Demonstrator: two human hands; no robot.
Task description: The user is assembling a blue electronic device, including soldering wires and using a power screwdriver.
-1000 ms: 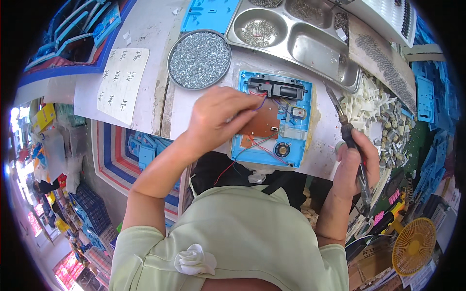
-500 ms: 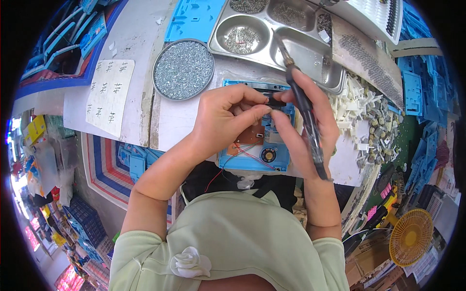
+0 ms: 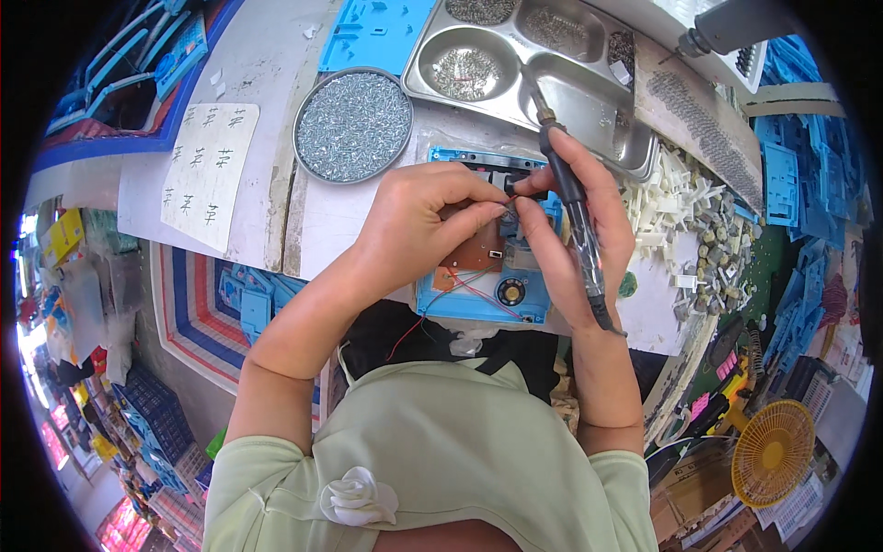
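My right hand [image 3: 589, 216] holds a black-handled soldering iron [image 3: 572, 193] against the palm, its metal tip pointing up and away over the steel tray. The thumb and forefinger of that hand also pinch close together. My left hand [image 3: 432, 212] meets them, thumb and forefinger pressed on something small that the fingers mostly hide. Below both hands lies an open blue plastic casing [image 3: 432, 302]. Inside it are a brown circuit board [image 3: 474, 256], a small round speaker [image 3: 510, 292] and thin red and dark wires [image 3: 451, 291].
Beyond the casing stand a round dish of screws [image 3: 353, 126] and a steel compartment tray [image 3: 579, 87] with small metal parts. White plastic pieces [image 3: 676, 198] are heaped at right. A grey cylindrical tool [image 3: 727, 32] hangs at upper right. A yellow fan [image 3: 774, 451] stands lower right.
The fingertips have shifted slightly toward me, and more of the casing's far part shows between them. The grey cylindrical tool at upper right has come further into view. The soldering iron stays in my right hand.
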